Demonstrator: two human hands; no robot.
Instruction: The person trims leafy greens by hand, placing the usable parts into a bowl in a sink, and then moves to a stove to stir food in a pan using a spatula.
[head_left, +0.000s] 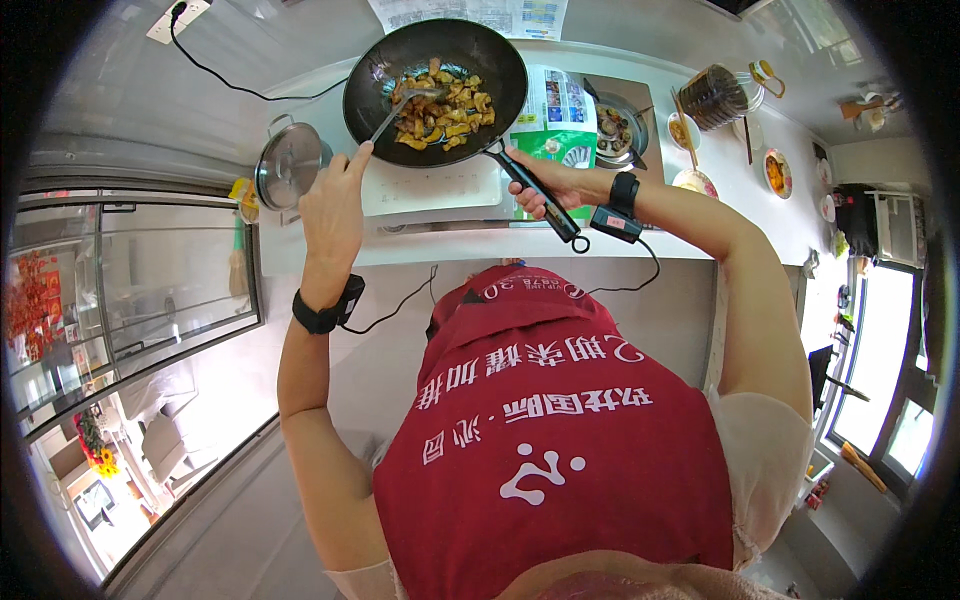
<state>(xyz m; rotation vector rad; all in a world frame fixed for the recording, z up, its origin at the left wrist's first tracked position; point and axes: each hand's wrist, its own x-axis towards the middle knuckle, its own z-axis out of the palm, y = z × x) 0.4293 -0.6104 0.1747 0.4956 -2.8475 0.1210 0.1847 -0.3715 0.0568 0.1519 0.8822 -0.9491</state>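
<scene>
A dark wok (367, 90) with browned, chopped food pieces (454, 112) in it is at the far side of the counter. My left hand (334, 187) grips the handle of a metal cooking utensil (390, 116), whose head rests among the pieces. The utensil's exact kind is unclear, as food covers part of its head. Around the wok's black handle (536, 184), the fingers of my right hand (551, 180) are closed. Below the wok's near rim shows a white flat panel (435, 187). Both my wrists wear black straps with small boxes.
Left stands a metal pot with a glass lid (289, 166). Printed leaflets (555, 154) lie beside a gas burner (619, 131). Farther right are a bowl with chopsticks (684, 133), a large jug of dark liquid (712, 97) and a plate of food (778, 174). A black cable (247, 91) runs from a wall socket.
</scene>
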